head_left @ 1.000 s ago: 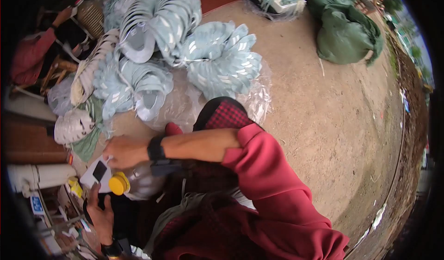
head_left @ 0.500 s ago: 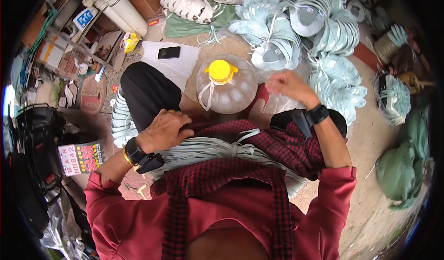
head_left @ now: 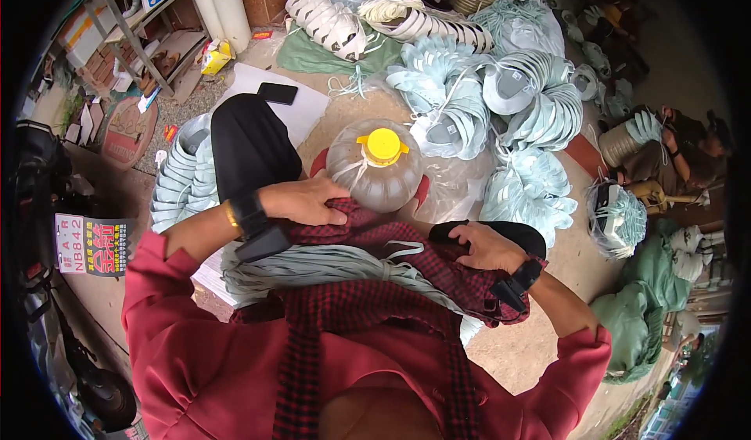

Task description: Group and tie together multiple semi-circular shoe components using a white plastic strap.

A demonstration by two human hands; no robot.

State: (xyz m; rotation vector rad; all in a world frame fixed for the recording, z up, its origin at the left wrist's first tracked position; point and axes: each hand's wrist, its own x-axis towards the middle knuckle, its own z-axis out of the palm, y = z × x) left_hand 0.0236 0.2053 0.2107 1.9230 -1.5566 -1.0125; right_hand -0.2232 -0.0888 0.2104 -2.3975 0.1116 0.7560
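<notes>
A red-and-black checked apron [head_left: 438, 264] covers my lap, and a tied bundle of long pale grey-green strips [head_left: 313, 264] lies across it. My left hand [head_left: 305, 201] is closed on the apron's upper edge by my left knee. At my right knee, my right hand [head_left: 489, 247] rests over the apron and black trousers, its bent fingers apart and nothing visible in them. Between my legs, just beyond the apron, stands a big clear plastic jug [head_left: 371, 170] with a yellow cap [head_left: 383, 145] and a white cord at its neck.
Ahead and to the right lie bundled pale blue shoe uppers [head_left: 446, 96] on clear plastic. A black phone [head_left: 278, 93] rests on a white sheet. More uppers [head_left: 188, 174] stand beside my left knee. Green sacks [head_left: 626, 323] are at right; another person [head_left: 677, 143] sits farther off.
My right hand has come down from beside the jug onto the apron at my right knee. My left hand has shifted along the apron toward the jug. The view has turned.
</notes>
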